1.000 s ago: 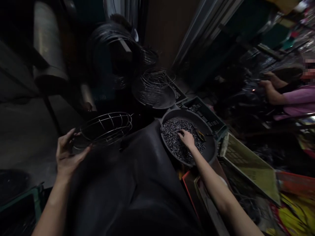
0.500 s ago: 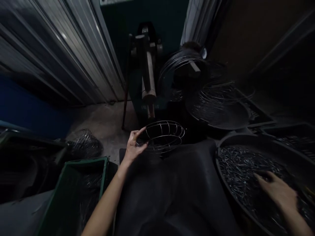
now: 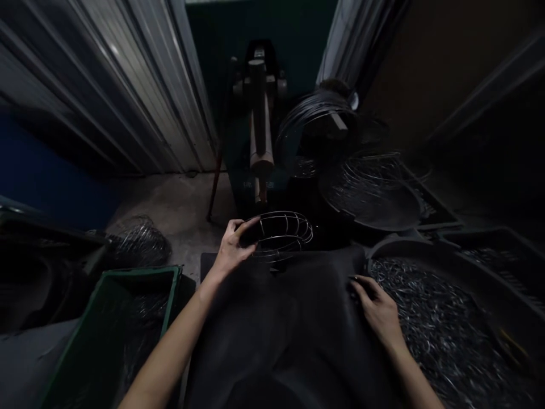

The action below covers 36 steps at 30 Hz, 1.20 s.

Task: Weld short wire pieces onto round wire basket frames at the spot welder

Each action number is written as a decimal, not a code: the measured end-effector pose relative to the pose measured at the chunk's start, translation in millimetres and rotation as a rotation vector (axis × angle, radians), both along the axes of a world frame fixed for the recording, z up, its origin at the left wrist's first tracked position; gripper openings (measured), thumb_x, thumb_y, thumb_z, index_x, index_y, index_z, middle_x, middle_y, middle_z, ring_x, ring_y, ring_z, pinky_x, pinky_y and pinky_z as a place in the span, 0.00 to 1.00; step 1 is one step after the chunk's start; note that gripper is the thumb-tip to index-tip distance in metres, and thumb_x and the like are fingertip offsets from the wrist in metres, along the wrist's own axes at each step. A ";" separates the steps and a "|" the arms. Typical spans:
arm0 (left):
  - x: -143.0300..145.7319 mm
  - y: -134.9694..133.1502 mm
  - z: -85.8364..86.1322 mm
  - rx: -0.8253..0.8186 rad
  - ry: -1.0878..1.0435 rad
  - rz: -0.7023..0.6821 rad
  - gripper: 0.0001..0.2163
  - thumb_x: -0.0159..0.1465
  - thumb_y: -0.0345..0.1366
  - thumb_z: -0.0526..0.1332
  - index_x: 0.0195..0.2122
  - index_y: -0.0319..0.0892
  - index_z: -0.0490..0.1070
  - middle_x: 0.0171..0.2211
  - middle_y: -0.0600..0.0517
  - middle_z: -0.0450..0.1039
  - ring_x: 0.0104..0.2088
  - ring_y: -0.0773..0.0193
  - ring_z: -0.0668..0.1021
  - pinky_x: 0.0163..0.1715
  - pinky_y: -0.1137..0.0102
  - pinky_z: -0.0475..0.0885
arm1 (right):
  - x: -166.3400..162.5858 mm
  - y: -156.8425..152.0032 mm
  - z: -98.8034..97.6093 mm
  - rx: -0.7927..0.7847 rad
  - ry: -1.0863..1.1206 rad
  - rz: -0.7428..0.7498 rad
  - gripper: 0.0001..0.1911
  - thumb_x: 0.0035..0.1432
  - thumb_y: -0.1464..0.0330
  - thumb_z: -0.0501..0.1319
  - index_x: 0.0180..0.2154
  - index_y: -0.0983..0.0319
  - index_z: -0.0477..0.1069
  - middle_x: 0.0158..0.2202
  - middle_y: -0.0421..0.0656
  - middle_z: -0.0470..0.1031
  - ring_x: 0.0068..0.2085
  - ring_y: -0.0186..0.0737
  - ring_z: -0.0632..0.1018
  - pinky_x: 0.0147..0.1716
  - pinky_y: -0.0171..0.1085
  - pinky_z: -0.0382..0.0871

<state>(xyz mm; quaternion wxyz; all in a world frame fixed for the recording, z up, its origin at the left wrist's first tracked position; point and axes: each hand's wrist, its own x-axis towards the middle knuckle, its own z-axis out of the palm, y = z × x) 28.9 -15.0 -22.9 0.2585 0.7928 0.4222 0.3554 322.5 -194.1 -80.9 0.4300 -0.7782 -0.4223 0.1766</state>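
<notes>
My left hand (image 3: 237,245) grips the left side of a round wire frame (image 3: 293,234), a cage of thin metal rings joined by short cross wires. The frame sits just below the tip of a machine's arm (image 3: 260,165). My right hand (image 3: 377,307) is over the dark apron or cloth (image 3: 281,324), left of a round tub's rim (image 3: 369,258). Its thumb and fingers are pinched together; what lies between them is too dark and small to name. Many short bent wire pieces (image 3: 438,318) fill the tub.
Loose wire coils (image 3: 319,111) hang behind on the right, above another round tray (image 3: 374,199) with wire. A green crate (image 3: 102,318) stands at left, beside a bundle of wire (image 3: 138,241) on the floor. A corrugated metal wall (image 3: 140,85) rises behind.
My right hand has left the wire pieces in the tub and moved left to above the dark apron. My left hand still holds the wire frame, now tilted slightly differently.
</notes>
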 end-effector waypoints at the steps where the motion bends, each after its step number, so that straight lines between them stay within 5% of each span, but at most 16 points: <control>1: 1.2 0.2 0.9 0.004 0.008 -0.012 0.28 0.54 0.28 0.64 0.56 0.51 0.65 0.46 0.51 0.61 0.49 0.60 0.70 0.51 0.65 0.69 | -5.4 8.3 13.5 0.023 0.027 0.065 0.21 0.52 0.50 0.59 0.39 0.59 0.73 0.34 0.42 0.78 0.33 0.40 0.78 0.32 0.36 0.72; 5: 7.1 1.2 1.0 0.038 0.068 -0.083 0.29 0.53 0.24 0.62 0.56 0.52 0.65 0.47 0.50 0.59 0.50 0.59 0.68 0.53 0.62 0.67 | -43.1 58.2 76.8 0.122 0.032 0.486 0.12 0.57 0.59 0.60 0.39 0.58 0.75 0.36 0.41 0.79 0.38 0.38 0.79 0.39 0.35 0.73; 8: 8.1 0.9 4.6 0.060 0.113 -0.121 0.30 0.53 0.23 0.61 0.57 0.53 0.65 0.47 0.50 0.60 0.50 0.57 0.68 0.53 0.60 0.67 | -66.1 96.8 97.6 0.177 -0.243 0.691 0.12 0.60 0.64 0.57 0.43 0.60 0.75 0.40 0.43 0.80 0.39 0.39 0.80 0.39 0.35 0.73; 12: 0.4 -0.5 12.9 0.029 0.071 -0.114 0.30 0.52 0.22 0.61 0.56 0.51 0.65 0.47 0.50 0.60 0.50 0.57 0.69 0.52 0.61 0.68 | -76.0 121.3 90.2 0.189 -0.809 0.809 0.20 0.58 0.74 0.56 0.52 0.61 0.71 0.48 0.45 0.77 0.39 0.39 0.80 0.33 0.34 0.73; 16: -8.7 -1.2 13.7 -0.010 0.012 -0.068 0.30 0.51 0.22 0.61 0.56 0.49 0.65 0.47 0.50 0.60 0.50 0.58 0.69 0.52 0.62 0.69 | -78.3 128.4 81.4 0.362 -1.044 0.874 0.18 0.58 0.76 0.54 0.48 0.62 0.73 0.45 0.44 0.79 0.31 0.34 0.79 0.29 0.32 0.70; 36: -20.6 17.8 -0.1 -0.046 -0.099 -0.047 0.30 0.52 0.24 0.64 0.56 0.52 0.64 0.47 0.51 0.60 0.49 0.60 0.70 0.50 0.64 0.70 | -80.6 162.8 97.5 0.540 -1.141 1.016 0.22 0.60 0.78 0.55 0.54 0.56 0.68 0.50 0.40 0.75 0.30 0.30 0.78 0.27 0.32 0.68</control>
